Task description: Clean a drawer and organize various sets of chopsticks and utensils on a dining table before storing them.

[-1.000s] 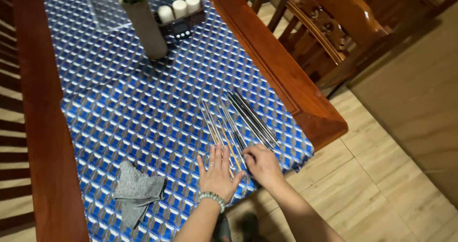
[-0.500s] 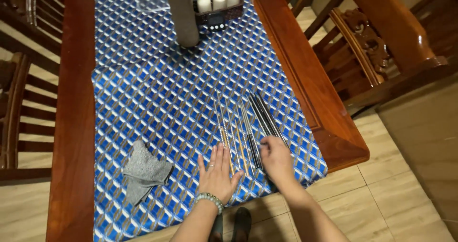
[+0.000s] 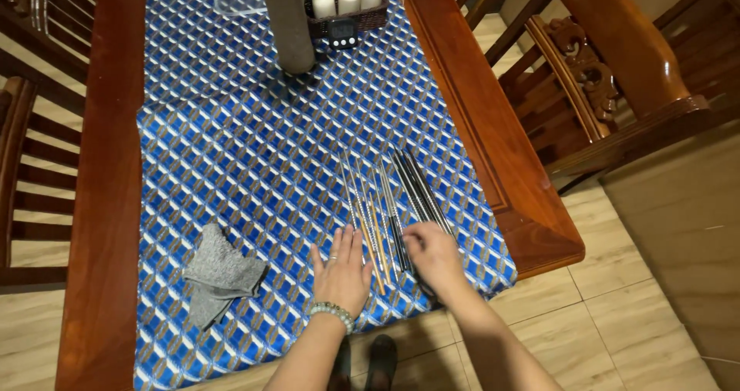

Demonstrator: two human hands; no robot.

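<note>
Sliding back from the dark rods at the far side of the row of thin metal and wooden sticks (image 3: 389, 206), the right hand (image 3: 432, 254) is curling loosely over the near ends, while the left hand (image 3: 341, 271) is staying flat, fingers spread, beside the row on the blue patterned tablecloth (image 3: 231, 152).

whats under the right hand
The near ends of the dark chopsticks run under the right hand, on the blue patterned cloth. Their tips are covered, so unseen.
</note>
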